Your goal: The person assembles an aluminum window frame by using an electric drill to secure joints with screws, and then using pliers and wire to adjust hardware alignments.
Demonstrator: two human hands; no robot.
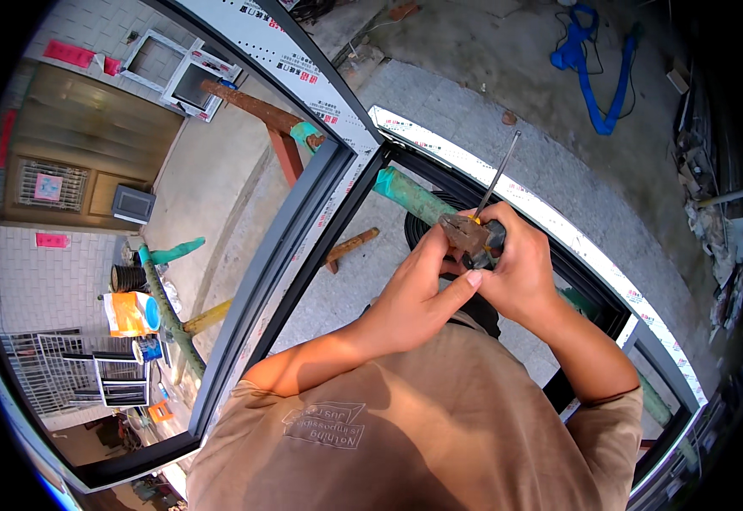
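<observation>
both hands meet just right of frame centre, over a dark window frame (303, 230) that lies flat on green-wrapped trestle bars (410, 198). the right hand (521, 268) is wrapped shut around the yellow-and-black handle of a screwdriver (495, 183), whose thin steel shaft runs up toward one o'clock and ends free in the air above the pale concrete floor (218, 196). the left hand (418, 294) is narrowed to a pinch, its thumb and fingers set against a small rusty-brown metal piece (465, 232) at the handle end; what that piece is cannot be told. judgement: the screwdriver is light and rigid, its shaft smooth and apt to slip, so the moulded handle is the proper place to take hold, as it is held now. the brown piece looks stiff, small and rough, easily dropped, and best pinched across its flat sides. the window frame appears long, stiff and awkward more than heavy, with white protective film along its outer face; it should be gripped on the rails, not the film. blue strapping (589, 72) lies at one o'clock, a coiled dark hose (427, 226) under the hands.
</observation>
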